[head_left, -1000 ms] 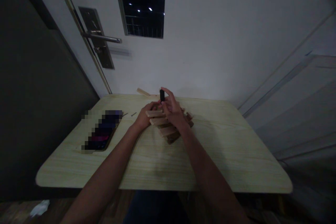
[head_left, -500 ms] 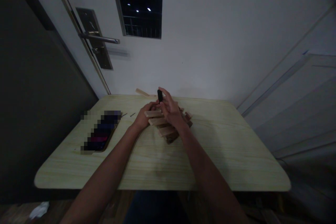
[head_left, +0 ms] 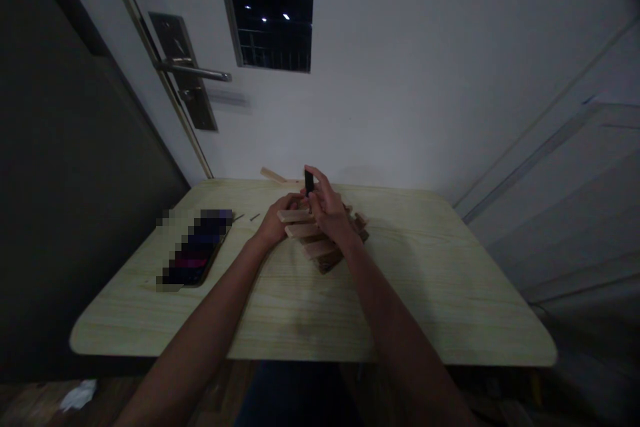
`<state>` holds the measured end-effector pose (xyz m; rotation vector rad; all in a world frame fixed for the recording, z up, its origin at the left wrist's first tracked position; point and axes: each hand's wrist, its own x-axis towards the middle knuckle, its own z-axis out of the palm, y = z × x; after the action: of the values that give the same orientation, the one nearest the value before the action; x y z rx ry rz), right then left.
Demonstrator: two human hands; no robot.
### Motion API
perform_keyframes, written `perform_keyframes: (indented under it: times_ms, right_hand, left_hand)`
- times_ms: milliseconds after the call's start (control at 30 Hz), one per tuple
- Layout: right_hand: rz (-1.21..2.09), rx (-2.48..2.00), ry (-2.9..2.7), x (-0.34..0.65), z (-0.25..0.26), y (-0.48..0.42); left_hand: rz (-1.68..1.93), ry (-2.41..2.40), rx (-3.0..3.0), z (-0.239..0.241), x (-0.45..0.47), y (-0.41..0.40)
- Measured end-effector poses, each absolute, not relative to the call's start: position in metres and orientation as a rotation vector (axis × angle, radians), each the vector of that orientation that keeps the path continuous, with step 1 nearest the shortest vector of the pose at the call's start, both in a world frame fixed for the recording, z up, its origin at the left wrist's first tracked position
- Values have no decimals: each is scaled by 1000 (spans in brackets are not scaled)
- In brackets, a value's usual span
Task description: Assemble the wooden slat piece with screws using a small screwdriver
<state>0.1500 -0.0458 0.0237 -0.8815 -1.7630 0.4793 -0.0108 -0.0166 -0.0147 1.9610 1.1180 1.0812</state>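
Observation:
A pile of flat wooden sticks (head_left: 320,245) lies fanned out near the middle of the pale wooden table (head_left: 425,293). My left hand (head_left: 274,221) rests at the pile's left end, fingers curled against the top stick (head_left: 293,215). My right hand (head_left: 327,207) sits over the pile and pinches a small dark upright object (head_left: 309,181) between thumb and fingers, right above the top stick. What the dark object is cannot be made out in the dim light.
A phone (head_left: 195,250) lies on the table to the left. Two small dark bits (head_left: 255,217) sit between it and the pile. One loose stick (head_left: 273,175) lies at the table's far edge by the wall. A door with a lever handle (head_left: 193,71) stands at left.

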Motion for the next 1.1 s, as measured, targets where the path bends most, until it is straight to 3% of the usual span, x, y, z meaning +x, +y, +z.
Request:
perform_keyframes:
  times_ms: [333, 567, 1100]
  right_hand:
    - [317, -997, -1741, 151, 24, -47]
    - [436, -928, -1793, 150, 23, -46]
    - [367, -920, -1820, 150, 25, -47]
  left_hand:
    - [1067, 1169, 1963, -11, -10, -20]
    - [1099, 1125, 1921, -9, -9, -19]
    - [1087, 1142, 1926, -6, -8, -22]
